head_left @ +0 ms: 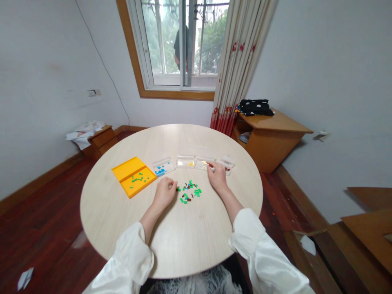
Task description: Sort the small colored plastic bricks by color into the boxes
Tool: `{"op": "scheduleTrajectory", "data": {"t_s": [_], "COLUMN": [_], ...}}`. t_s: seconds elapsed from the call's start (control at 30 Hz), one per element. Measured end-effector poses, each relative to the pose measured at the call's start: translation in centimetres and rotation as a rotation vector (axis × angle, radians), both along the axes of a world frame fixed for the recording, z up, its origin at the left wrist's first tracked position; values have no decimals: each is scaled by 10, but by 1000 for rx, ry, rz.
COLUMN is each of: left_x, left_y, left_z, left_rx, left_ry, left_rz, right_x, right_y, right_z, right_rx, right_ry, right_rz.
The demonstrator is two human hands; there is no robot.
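A loose pile of small toy bricks (197, 192), mostly green and brown with a few blue, lies mid-table. My left hand (164, 192) rests at the pile's left side with its fingers pinched together. A small green brick (178, 189) sits right by those fingertips; whether they grip it I cannot tell. My right hand (218, 176) reaches over the row of clear boxes, fingers closed near the rim of the clear box with pale yellow bricks (201, 165). Something small and brown shows at its fingertips, too small to name. This hand partly hides the clear box with brown bricks (228, 163).
On the left of the round table (180, 245) lies an open yellow case (127, 166) with green bricks. Beside it stand a clear box with blue bricks (170, 166) and a clear box with yellow bricks (182, 165). A wooden cabinet (266, 143) stands behind right.
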State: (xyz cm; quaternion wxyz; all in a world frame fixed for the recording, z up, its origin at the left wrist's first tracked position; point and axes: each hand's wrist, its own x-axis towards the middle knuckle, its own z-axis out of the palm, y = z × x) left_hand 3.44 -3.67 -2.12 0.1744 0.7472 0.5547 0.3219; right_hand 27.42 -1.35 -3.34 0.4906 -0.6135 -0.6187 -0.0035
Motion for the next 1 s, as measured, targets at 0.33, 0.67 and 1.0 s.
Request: {"op": "scheduleTrajectory", "data": {"t_s": [0.33,0.67,1.0], "left_x": [0,-1,-2], "left_y": [3,1,-1], "left_z": [-9,-12,-5], "left_rx": [21,50,32], "left_ry": [-1,13,46], "left_rz": [-19,-44,-24], "right_x": [-19,-36,-39], "right_y": [-11,-28,-34], "right_z": [3,10,11], "right_rx": [26,-122,-201], "right_ry": [6,-59,-76], "right_rz": [249,516,530]}}
